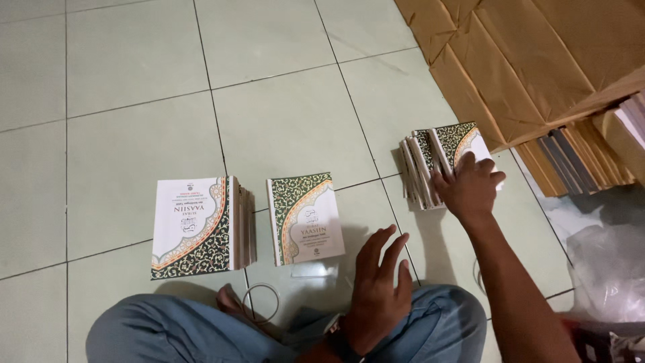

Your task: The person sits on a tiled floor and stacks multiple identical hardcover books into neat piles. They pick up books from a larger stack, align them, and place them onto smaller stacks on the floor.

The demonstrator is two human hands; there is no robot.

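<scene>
Pale green floor tiles (134, 67), books laid out within seated reach. Right hand (468, 185) pressed flat on a leaning stack of books (430, 158), steadying it. Left hand (377, 286) hovered empty, fingers spread, beside a single book (306, 216); another stack (201, 225) further left.

Booklets (449, 153) under the right hand (470, 188): white covers, dark green corner panels with pale scrolling vine pattern, orange-gold curved border. Single booklet (306, 216) just left of the left hand (377, 292): same white, green and orange-gold scheme. Stack (201, 225) farther left of that hand: same design, page edges tan. Floor tiles (134, 81) beyond both hands: pale mint green, dark grout lines. Cardboard (531, 60) beyond the right hand: plain brown. Trousers (175, 333) beneath the left hand: grey-blue.
</scene>
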